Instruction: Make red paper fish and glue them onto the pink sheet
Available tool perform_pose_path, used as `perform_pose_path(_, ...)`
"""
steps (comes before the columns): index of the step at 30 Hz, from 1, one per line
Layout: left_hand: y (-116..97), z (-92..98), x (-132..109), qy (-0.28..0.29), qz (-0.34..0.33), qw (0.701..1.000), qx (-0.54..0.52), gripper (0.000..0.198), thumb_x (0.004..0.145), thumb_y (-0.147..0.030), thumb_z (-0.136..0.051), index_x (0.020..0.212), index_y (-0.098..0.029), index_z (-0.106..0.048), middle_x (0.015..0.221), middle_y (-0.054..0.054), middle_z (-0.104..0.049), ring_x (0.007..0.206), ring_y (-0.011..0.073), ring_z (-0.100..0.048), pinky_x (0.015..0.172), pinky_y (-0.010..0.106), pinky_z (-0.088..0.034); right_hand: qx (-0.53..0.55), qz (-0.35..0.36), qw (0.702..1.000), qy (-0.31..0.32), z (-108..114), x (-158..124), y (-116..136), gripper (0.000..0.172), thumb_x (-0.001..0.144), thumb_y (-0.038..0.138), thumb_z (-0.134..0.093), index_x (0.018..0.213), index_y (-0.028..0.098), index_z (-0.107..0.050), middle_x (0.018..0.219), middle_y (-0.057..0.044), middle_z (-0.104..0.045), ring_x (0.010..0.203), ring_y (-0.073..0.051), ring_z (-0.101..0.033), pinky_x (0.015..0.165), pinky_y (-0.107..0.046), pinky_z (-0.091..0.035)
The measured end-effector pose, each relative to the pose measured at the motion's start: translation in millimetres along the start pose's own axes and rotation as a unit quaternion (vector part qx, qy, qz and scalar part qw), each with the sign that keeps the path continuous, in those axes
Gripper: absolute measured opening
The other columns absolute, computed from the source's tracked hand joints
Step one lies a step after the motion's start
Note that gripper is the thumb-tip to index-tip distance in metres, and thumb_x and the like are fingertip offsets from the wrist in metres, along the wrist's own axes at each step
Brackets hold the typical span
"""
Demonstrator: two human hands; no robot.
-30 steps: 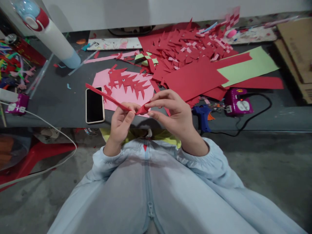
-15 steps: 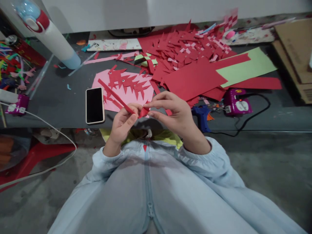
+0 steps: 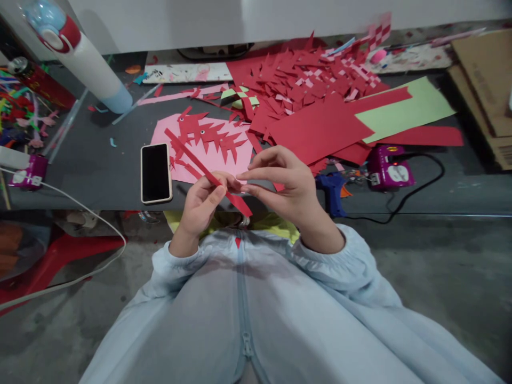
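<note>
My left hand (image 3: 204, 202) pinches a red paper strip (image 3: 240, 204) between thumb and fingers. One end of the strip slants up over the pink sheet, and the other points down toward my jacket. Close to the left fingertips is my right hand (image 3: 286, 184), its thumb and fingers slightly apart with nothing visible between them. Beyond the hands lies the pink paper sheet (image 3: 160, 133), bearing red paper fish shapes (image 3: 202, 133) with small eyes and loose red strips. A phone (image 3: 156, 173) with a dark screen rests left of the sheet.
Red paper scraps (image 3: 288, 80) are heaped at the back, beside large red sheets (image 3: 320, 128) and a green sheet (image 3: 408, 109). A blue glue gun (image 3: 333, 193) and a purple corded box (image 3: 388, 168) lie right. A bottle (image 3: 92, 69) and can (image 3: 44, 82) stand left.
My right fingers have let go of the strip's lower end. That end, folded up between the hands before, now hangs straight down below them.
</note>
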State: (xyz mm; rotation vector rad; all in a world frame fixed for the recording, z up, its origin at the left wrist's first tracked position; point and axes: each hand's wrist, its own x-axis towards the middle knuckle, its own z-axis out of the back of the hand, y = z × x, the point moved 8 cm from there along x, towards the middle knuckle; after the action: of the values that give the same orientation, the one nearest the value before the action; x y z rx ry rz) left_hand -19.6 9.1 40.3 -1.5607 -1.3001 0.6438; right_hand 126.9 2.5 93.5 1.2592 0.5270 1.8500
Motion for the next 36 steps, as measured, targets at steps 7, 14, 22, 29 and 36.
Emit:
perform_pose_path(7,6,15.4,1,-0.114,0.032,0.993,-0.013,0.032,0.080,-0.046,-0.078,0.087,-0.022,-0.058,0.075,-0.002,-0.072,0.071,0.0119,-0.071,0.063,0.020,-0.055,0.006,0.009,0.999,-0.037,2,-7,5,0.012,0.084,0.036,-0.075,0.092,0.029,-0.079,0.087,-0.003,-0.062,0.079,-0.017,-0.060,0.071,-0.035,-0.050)
perform_pose_path(14,7,23.5,0,-0.184,0.018,0.983,-0.022,0.035,0.075,-0.046,-0.082,0.087,-0.022,-0.059,0.076,-0.005,-0.073,0.064,0.0102,-0.072,0.061,0.019,-0.059,-0.039,-0.008,0.999,-0.032,-9,-13,1,0.017,0.083,0.039,-0.075,0.095,0.028,-0.079,0.088,-0.004,-0.064,0.083,-0.019,-0.061,0.073,-0.035,-0.051)
perform_pose_path(22,8,24.8,-5,-0.223,0.021,0.974,-0.021,0.037,0.074,-0.047,-0.082,0.088,-0.023,-0.059,0.069,-0.008,-0.070,0.056,0.0088,-0.070,0.063,0.020,-0.062,-0.074,0.002,0.996,-0.048,-8,-13,2,0.018,0.086,0.042,-0.072,0.096,0.028,-0.078,0.087,-0.004,-0.064,0.083,-0.019,-0.061,0.074,-0.035,-0.050)
perform_pose_path(29,9,26.6,-6,-0.260,0.012,0.965,0.010,0.042,0.069,-0.053,-0.083,0.087,-0.023,-0.061,0.064,-0.007,-0.070,0.056,0.0115,-0.071,0.059,0.022,-0.061,-0.091,0.024,0.994,-0.060,-11,-14,7,0.014,0.086,0.038,-0.072,0.097,0.030,-0.077,0.086,-0.004,-0.065,0.081,-0.019,-0.060,0.071,-0.036,-0.048)
perform_pose_path(36,14,27.4,-7,-0.264,0.015,0.964,0.019,0.043,0.068,-0.055,-0.083,0.088,-0.022,-0.064,0.069,-0.003,-0.074,0.064,0.0153,-0.074,0.064,0.026,-0.062,-0.136,0.038,0.987,-0.076,-9,-15,12,0.014,0.087,0.040,-0.071,0.095,0.029,-0.075,0.083,-0.004,-0.066,0.078,-0.019,-0.059,0.068,-0.036,-0.047)
